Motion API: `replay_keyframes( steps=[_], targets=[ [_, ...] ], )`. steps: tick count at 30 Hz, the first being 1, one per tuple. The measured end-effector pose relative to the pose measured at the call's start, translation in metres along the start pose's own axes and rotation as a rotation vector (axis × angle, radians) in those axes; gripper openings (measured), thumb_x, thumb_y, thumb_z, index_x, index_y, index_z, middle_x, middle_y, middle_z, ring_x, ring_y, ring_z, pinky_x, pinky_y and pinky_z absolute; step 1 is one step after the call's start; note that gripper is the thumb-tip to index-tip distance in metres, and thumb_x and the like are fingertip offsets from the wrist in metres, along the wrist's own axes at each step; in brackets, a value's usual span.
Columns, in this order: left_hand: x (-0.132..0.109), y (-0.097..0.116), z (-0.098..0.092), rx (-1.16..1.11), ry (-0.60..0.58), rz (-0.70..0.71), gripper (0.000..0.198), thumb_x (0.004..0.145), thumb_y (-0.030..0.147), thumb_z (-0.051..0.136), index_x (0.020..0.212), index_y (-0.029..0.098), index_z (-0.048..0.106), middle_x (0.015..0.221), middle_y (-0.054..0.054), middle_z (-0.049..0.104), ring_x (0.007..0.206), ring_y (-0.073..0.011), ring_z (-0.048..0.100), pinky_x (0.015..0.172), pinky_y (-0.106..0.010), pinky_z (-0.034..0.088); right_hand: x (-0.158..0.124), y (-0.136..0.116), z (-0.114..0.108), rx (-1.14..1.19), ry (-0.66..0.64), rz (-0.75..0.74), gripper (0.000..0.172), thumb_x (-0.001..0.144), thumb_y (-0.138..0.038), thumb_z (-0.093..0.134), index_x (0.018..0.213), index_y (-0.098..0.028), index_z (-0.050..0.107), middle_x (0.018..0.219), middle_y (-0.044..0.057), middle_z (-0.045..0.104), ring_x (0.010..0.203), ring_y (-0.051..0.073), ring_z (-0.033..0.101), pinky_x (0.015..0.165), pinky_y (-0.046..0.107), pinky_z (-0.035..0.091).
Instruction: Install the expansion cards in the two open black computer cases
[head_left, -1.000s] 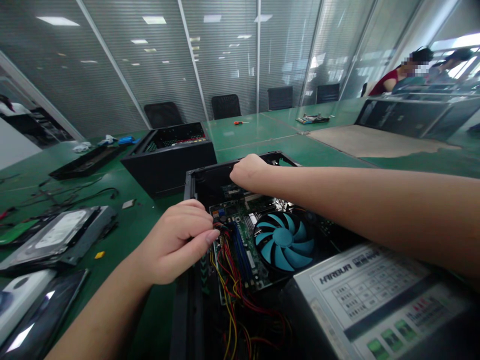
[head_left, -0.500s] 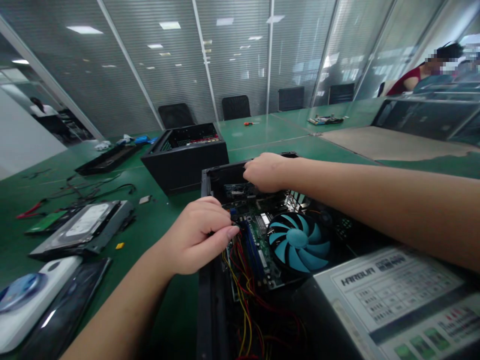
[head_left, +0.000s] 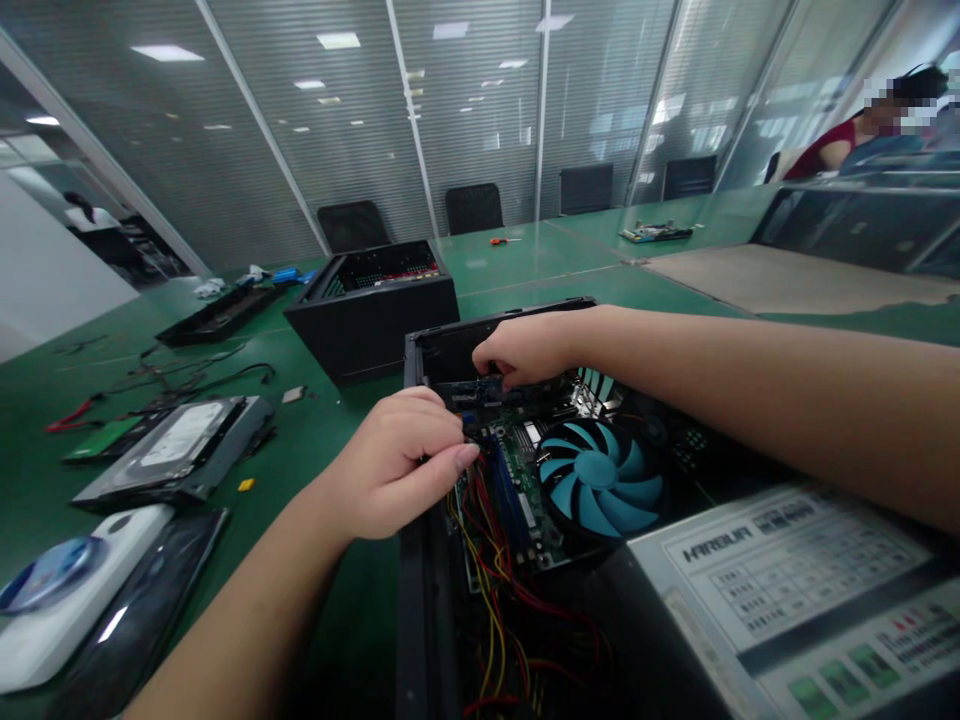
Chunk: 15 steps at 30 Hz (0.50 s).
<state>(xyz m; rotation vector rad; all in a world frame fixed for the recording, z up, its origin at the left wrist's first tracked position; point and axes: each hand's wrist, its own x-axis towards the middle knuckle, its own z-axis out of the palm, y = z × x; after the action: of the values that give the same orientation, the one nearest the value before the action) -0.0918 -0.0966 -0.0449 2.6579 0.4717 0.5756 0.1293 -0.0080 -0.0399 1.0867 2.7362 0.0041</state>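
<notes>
An open black computer case (head_left: pixel 420 600) stands before me, with a blue fan (head_left: pixel 598 472), a green motherboard (head_left: pixel 517 440), red and yellow wires (head_left: pixel 495 610) and a silver power supply (head_left: pixel 795 590). My left hand (head_left: pixel 409 460) is closed over the case's left edge, thumb against the fingers near the wires; what it pinches is hidden. Deeper in the case, my right hand (head_left: pixel 529 350) has bent fingers on a dark circuit card (head_left: pixel 476 392) near the back wall.
Behind stands a second black case (head_left: pixel 375 320). On the left lie a hard drive (head_left: pixel 184 440), cables (head_left: pixel 202 375), a white phone (head_left: pixel 82 600) and a black panel (head_left: pixel 150 610). A screwdriver (head_left: pixel 504 241) lies farther back. A person (head_left: pixel 840 145) sits at the far right.
My right hand has shifted slightly left and down, its fingers now lower at the card, which looks more tilted. My left hand has barely moved. The view has shifted slightly.
</notes>
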Motion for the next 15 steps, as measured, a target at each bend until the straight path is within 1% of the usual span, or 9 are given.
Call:
replay_keyframes(
  steps=[3,7,12,15],
  targets=[
    [-0.0008,-0.0003,0.0004,0.003,0.005,0.002,0.041,0.094,0.024,0.04,0.053,0.016,0.042,0.052,0.002,0.042,0.054,-0.0092,0.041,0.069,-0.031,0.033,0.0012,-0.0031,-0.0009,-0.021,-0.028,-0.045,0.032,0.077,-0.026,0.066,0.109,-0.02,0.067,0.096,0.004,0.069,0.071,0.014,0.055,0.064,0.028,0.032],
    [-0.0015,-0.0009,0.0012,-0.006,0.008,0.012,0.041,0.094,0.024,0.04,0.055,0.016,0.044,0.053,0.002,0.043,0.055,-0.009,0.042,0.069,-0.031,0.033,0.0015,-0.0019,-0.0006,-0.033,-0.024,-0.062,0.029,0.078,-0.024,0.063,0.106,-0.019,0.069,0.096,0.004,0.069,0.071,0.014,0.055,0.063,0.028,0.032],
    [-0.0011,-0.0015,0.0011,-0.016,0.012,0.01,0.041,0.094,0.023,0.04,0.054,0.016,0.044,0.053,0.002,0.042,0.054,-0.0087,0.04,0.069,-0.031,0.033,0.0012,-0.001,-0.0001,0.013,-0.041,-0.045,0.033,0.079,-0.027,0.066,0.11,-0.019,0.069,0.101,0.005,0.07,0.076,0.014,0.056,0.066,0.028,0.033],
    [-0.0009,-0.0018,0.0006,-0.015,0.006,0.011,0.041,0.094,0.024,0.04,0.054,0.016,0.045,0.053,0.002,0.043,0.054,-0.0088,0.041,0.07,-0.032,0.033,0.001,-0.0007,-0.0002,0.043,-0.042,-0.048,0.039,0.076,-0.032,0.071,0.113,-0.019,0.067,0.101,0.005,0.069,0.076,0.014,0.057,0.066,0.027,0.033]
  ],
)
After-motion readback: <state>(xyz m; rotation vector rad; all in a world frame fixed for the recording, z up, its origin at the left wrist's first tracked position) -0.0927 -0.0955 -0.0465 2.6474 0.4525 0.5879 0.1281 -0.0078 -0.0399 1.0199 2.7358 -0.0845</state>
